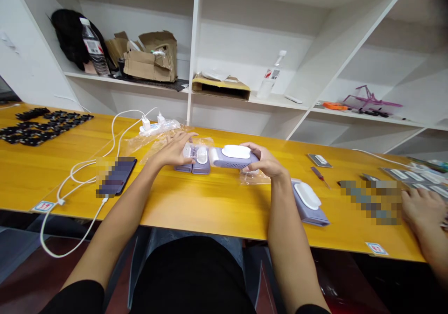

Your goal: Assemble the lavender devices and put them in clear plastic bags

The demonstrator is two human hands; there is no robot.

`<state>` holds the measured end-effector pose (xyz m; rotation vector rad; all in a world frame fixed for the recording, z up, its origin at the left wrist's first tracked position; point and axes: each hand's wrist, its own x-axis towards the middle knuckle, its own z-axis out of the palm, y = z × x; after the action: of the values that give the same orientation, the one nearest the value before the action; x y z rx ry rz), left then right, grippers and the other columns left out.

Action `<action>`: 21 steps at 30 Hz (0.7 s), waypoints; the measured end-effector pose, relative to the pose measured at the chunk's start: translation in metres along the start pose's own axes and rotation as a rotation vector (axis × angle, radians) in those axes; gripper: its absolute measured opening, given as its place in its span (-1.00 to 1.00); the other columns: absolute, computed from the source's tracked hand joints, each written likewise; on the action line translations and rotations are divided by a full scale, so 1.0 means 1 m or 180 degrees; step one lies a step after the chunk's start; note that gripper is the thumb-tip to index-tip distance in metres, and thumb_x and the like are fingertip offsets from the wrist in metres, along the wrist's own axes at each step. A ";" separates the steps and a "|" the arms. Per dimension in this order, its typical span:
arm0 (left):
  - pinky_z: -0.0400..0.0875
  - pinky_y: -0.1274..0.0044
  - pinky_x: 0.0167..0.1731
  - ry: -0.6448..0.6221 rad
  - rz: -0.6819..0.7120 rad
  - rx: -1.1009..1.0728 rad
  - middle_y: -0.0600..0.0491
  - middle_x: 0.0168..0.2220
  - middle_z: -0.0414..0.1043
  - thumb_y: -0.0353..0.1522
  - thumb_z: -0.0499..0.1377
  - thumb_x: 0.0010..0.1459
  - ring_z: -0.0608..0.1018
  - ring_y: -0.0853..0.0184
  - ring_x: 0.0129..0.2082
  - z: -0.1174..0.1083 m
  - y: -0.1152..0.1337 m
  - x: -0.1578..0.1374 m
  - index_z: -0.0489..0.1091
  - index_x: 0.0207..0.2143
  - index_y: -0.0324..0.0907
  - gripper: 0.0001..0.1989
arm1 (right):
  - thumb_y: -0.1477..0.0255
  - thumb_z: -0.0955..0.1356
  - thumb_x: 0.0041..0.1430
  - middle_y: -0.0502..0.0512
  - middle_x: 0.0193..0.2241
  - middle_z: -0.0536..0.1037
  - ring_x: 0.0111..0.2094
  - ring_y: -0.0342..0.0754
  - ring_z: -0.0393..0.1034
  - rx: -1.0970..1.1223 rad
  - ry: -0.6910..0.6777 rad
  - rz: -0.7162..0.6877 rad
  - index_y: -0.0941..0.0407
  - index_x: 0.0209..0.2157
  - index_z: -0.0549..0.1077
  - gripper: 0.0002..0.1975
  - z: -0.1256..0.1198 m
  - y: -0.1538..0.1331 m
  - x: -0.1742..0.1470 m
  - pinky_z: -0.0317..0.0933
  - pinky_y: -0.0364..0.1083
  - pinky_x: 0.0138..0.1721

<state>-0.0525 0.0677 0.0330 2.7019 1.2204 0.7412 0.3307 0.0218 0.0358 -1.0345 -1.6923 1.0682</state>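
My right hand (264,161) grips a lilac boxy device (231,161) with small holes along its side and a white oval piece (236,151) on top, held level above the table. My left hand (175,148) has its fingers apart, beside two similar lilac devices (200,168) that stand side by side on the table. Its thumb lies across one of them; whether it presses on it I cannot tell. Another lilac device (310,203) with a white oval piece rests by my right forearm. Clear plastic film (250,177) lies under my right hand.
A phone (121,176) on a white cable lies left, near a power strip (159,127) and plastic film. Black small parts (31,129) cover the far left. At right are a screwdriver (319,176), a flat plate (319,160) and another person's hand (425,209). Shelves (245,24) stand behind.
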 end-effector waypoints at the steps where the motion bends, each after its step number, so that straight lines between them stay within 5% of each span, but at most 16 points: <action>1: 0.03 -0.17 0.41 -0.0023 0.0005 -0.0012 -0.15 0.27 0.43 -0.11 0.44 0.08 0.32 -0.21 0.39 0.000 0.000 0.000 0.19 0.43 0.00 -0.09 | 0.44 0.63 -0.36 0.03 -0.09 0.65 -0.05 0.14 0.50 -0.0035 -0.0053 0.0012 0.03 -0.06 0.62 -0.32 0.000 -0.001 0.000 0.38 -0.01 -0.03; 15: 0.15 -0.17 0.38 -0.0250 0.0058 -0.0033 -0.13 0.25 0.43 -0.06 0.39 0.12 0.37 -0.20 0.35 0.000 0.002 -0.003 0.19 0.43 0.04 -0.13 | 0.41 0.61 -0.29 0.03 -0.06 0.63 0.02 0.15 0.48 -0.0185 0.0617 -0.0331 0.04 -0.02 0.59 -0.35 0.007 0.003 0.006 0.35 0.03 0.07; 21: 0.14 -0.16 0.38 -0.0068 0.0026 -0.0098 -0.18 0.23 0.42 -0.02 0.36 0.18 0.38 -0.17 0.35 0.005 0.005 -0.002 0.16 0.43 0.02 -0.15 | 0.38 0.63 -0.29 0.07 -0.04 0.64 0.06 0.19 0.49 -0.0339 0.0555 -0.0432 0.06 -0.03 0.58 -0.34 0.020 -0.009 0.006 0.33 0.08 0.16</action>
<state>-0.0482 0.0640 0.0296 2.6845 1.1841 0.7240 0.3088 0.0207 0.0401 -1.0328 -1.6659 0.7854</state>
